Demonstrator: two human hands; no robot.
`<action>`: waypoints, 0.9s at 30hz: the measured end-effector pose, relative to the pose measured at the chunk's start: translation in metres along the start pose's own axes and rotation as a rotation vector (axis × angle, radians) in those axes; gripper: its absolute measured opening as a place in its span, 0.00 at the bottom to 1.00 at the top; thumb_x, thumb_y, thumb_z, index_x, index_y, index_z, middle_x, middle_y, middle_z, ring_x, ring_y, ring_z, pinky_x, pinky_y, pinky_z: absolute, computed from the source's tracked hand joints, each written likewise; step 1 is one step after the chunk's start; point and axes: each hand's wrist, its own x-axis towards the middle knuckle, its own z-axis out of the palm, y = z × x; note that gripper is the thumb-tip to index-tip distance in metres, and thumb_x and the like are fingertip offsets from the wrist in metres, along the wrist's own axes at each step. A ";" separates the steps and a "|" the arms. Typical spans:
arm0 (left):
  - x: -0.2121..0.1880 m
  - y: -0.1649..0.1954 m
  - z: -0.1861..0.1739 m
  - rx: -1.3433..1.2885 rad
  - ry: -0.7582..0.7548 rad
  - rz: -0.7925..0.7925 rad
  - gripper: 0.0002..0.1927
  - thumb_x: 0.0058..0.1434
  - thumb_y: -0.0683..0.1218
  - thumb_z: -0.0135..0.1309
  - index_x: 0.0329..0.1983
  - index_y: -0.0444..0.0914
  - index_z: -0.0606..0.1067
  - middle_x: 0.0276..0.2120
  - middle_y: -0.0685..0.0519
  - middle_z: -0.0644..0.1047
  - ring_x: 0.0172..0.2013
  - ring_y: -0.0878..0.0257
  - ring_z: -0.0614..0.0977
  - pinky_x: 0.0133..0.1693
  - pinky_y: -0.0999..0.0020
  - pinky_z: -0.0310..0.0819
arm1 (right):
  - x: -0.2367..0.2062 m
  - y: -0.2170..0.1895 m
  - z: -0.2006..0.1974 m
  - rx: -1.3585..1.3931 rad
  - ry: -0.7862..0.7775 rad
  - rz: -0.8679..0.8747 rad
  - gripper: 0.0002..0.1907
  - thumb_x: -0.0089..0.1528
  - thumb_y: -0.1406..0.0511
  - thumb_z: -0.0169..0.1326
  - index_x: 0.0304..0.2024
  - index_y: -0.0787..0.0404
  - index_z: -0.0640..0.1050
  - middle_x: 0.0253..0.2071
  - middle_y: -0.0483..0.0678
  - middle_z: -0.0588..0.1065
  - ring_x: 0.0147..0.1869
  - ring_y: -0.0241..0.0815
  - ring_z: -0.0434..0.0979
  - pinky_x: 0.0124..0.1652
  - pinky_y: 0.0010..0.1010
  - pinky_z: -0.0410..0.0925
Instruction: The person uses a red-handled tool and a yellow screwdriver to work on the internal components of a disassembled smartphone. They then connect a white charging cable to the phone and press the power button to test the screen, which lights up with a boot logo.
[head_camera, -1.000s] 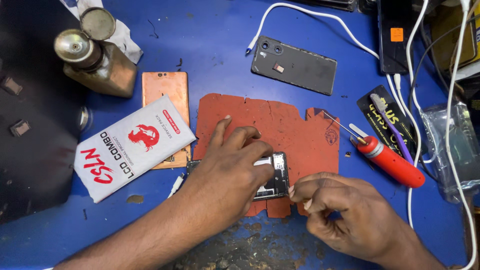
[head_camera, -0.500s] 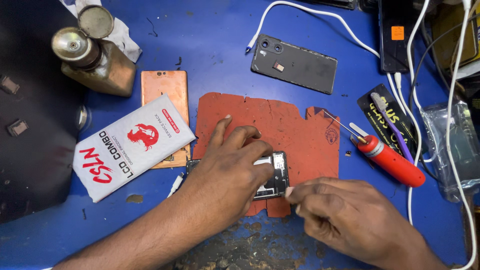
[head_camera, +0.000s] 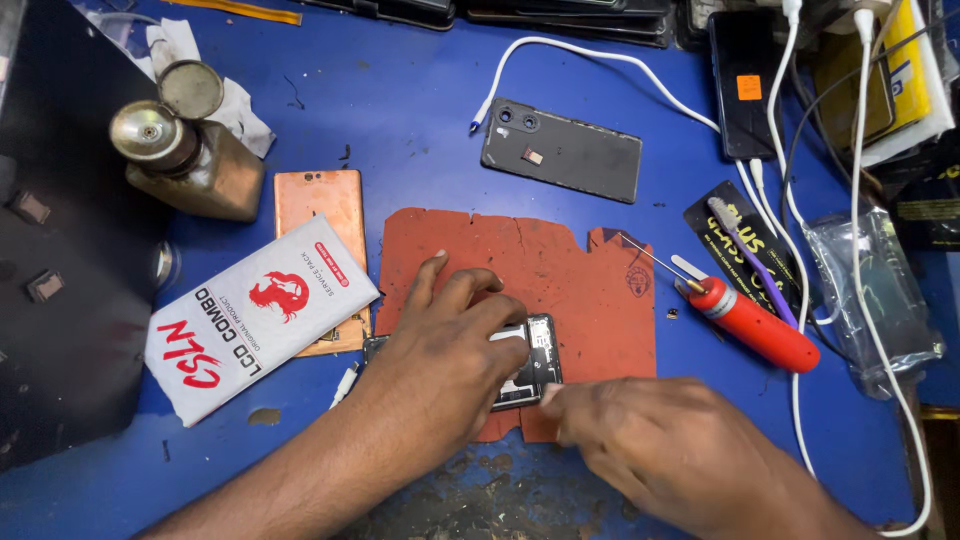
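The left hand (head_camera: 445, 350) lies flat with the fingers spread a little, and it presses down on a small opened black phone body (head_camera: 530, 362), covering most of it. The right hand (head_camera: 665, 445) is almost closed; its fingertips touch the near right corner of the phone, but I cannot tell if they pinch something. The phone rests on the near edge of a torn red-brown rubber mat (head_camera: 560, 275). To the right lies a red-handled screwdriver (head_camera: 752, 322), to the left a white printed flat box (head_camera: 255, 315), and far away a dark phone back cover (head_camera: 562, 150).
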 end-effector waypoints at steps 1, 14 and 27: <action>0.000 0.000 0.000 0.007 -0.004 -0.003 0.09 0.45 0.38 0.60 0.32 0.36 0.80 0.48 0.47 0.77 0.59 0.45 0.71 0.63 0.29 0.50 | 0.000 0.000 0.001 -0.061 0.037 0.018 0.12 0.59 0.65 0.68 0.39 0.57 0.77 0.41 0.42 0.82 0.42 0.39 0.86 0.40 0.31 0.78; -0.002 -0.002 0.001 -0.004 0.069 -0.030 0.06 0.55 0.39 0.56 0.35 0.37 0.81 0.47 0.48 0.77 0.59 0.45 0.71 0.64 0.32 0.50 | 0.005 -0.004 0.005 -0.028 -0.036 -0.023 0.12 0.55 0.69 0.63 0.38 0.60 0.74 0.40 0.46 0.82 0.41 0.45 0.85 0.39 0.32 0.77; -0.002 -0.001 0.001 -0.057 0.124 -0.056 0.08 0.56 0.40 0.57 0.38 0.37 0.81 0.50 0.49 0.77 0.59 0.48 0.71 0.65 0.37 0.53 | -0.002 -0.003 0.012 -0.108 -0.028 0.102 0.11 0.55 0.67 0.64 0.38 0.60 0.76 0.38 0.48 0.82 0.38 0.47 0.85 0.38 0.35 0.77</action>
